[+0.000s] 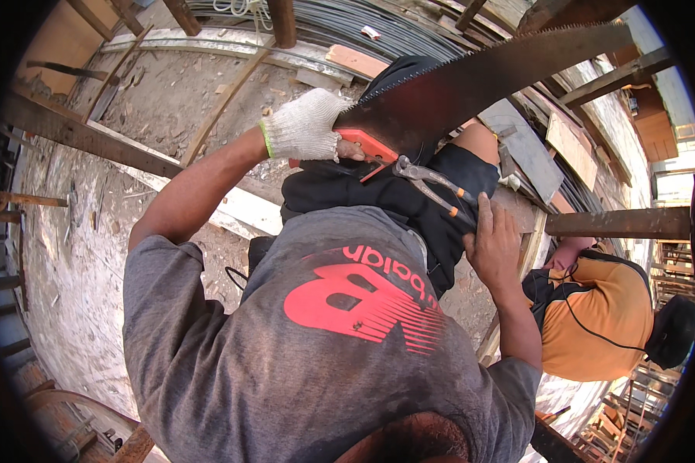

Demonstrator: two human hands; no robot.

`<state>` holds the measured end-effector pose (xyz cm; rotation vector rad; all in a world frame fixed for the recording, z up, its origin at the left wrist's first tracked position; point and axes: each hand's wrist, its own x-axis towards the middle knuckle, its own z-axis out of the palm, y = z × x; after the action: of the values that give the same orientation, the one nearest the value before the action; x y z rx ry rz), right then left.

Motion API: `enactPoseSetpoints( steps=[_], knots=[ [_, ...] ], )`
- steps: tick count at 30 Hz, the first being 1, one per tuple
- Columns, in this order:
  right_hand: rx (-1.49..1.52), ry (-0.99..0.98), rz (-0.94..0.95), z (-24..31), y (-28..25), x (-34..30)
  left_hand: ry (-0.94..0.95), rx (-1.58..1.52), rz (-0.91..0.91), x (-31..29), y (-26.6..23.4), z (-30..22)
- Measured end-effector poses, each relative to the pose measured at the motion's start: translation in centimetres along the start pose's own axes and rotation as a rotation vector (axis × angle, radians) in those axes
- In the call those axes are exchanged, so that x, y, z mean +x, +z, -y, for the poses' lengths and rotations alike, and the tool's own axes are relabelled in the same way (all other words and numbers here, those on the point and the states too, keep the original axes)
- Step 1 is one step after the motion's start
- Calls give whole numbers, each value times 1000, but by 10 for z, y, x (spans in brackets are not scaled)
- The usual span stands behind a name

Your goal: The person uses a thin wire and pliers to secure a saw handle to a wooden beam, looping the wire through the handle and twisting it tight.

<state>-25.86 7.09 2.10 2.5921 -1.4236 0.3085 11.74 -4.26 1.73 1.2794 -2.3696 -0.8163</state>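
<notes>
Our left hand [301, 127] clasps the handsaw [479, 79], we can't tell if our right hand [493, 243] grips, and nudged pincers [409, 170] could slip.

The saw [486, 83] runs from the left grip [303, 127] toward the floor's [166, 89] far right corner. The pincers [431, 182] sit between its handle [371, 144] and the right grip [493, 241]. Rods [340, 32] lie along the floor's far edge; a co-worker [594, 320] is to the right, past the right grip.
</notes>
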Motion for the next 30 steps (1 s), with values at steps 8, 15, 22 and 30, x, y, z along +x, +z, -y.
enactPoseSetpoints(
  steps=[8,15,22,30],
  knots=[
    [1375,426,778,-9,11,11,49,-79,-60,-7,1,8],
    [1591,462,636,28,63,15,-33,-256,-224,-23,25,36],
    [1615,518,652,31,66,30,-200,-639,-268,-21,36,47],
    [1311,376,629,4,44,40,-60,-500,-226,-21,20,41]
  ],
)
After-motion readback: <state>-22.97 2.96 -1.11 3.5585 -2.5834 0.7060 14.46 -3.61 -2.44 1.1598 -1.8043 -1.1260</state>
